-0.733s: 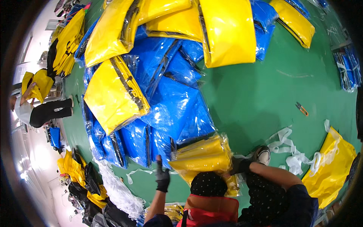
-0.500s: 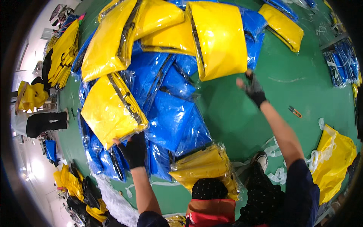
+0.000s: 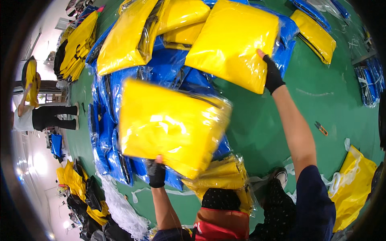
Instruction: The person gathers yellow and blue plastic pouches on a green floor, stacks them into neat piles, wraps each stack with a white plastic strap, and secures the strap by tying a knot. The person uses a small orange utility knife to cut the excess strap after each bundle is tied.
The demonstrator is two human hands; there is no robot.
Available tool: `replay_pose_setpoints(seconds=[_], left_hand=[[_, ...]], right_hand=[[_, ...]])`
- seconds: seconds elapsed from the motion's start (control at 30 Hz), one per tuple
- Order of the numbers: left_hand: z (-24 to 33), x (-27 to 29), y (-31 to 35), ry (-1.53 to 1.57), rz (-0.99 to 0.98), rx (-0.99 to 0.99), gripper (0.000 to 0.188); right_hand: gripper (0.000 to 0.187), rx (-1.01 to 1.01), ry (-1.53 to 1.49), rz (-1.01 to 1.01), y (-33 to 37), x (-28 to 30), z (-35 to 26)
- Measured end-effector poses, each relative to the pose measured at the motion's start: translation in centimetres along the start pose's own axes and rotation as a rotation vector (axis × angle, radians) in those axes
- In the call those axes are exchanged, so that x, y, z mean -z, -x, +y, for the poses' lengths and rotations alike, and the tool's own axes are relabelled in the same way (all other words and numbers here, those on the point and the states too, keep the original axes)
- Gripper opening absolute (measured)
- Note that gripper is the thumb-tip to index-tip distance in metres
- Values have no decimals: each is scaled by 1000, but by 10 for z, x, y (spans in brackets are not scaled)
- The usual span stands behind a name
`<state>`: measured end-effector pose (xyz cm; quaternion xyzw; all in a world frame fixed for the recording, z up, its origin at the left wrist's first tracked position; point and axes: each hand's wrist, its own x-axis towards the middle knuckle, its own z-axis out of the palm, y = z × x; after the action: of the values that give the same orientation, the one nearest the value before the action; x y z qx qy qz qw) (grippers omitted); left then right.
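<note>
My left hand (image 3: 156, 172), in a black fingerless glove, is closed on the near edge of a folded yellow packet (image 3: 169, 124) in clear plastic. That packet is tilted and slightly blurred, above the heap of blue packets (image 3: 110, 124). My right hand (image 3: 272, 75), gloved the same way, has its thumb on top of a second yellow packet (image 3: 237, 44) at its right edge; its other fingers are hidden underneath. More yellow packets (image 3: 124, 40) lie on the blue ones at the upper left. Close to my body sits another bagged yellow stack (image 3: 227, 172).
Orange-handled thread snips (image 3: 321, 128) lie on the green floor (image 3: 281, 132) at right. Beyond them are bundled blue packets (image 3: 366, 84) and a loose yellow sheet (image 3: 352, 188). White plastic film (image 3: 122, 205) lies lower left. Another person (image 3: 44, 116) stands at far left holding something yellow.
The left packet has been lifted and swung right, its broad face now showing. My right hand has closed on the other yellow packet's edge, and that packet has turned. The person at left raised something yellow.
</note>
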<state>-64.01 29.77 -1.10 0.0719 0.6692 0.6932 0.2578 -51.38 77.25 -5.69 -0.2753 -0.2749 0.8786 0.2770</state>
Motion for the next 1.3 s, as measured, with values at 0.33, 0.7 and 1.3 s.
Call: replay_pose_setpoints(seconds=[0.33,0.7,1.3], left_hand=[[-101,-198,-43,-227,-759,241,36],[-158,-260,-49,335,-688,737,56],[75,-177,44,8,-282,571,51]], right_hand=[[49,76,59,107,214,185,-122],[48,-131,959,68,213,204,-22],[50,-53,592,-245,229,-2,-15]])
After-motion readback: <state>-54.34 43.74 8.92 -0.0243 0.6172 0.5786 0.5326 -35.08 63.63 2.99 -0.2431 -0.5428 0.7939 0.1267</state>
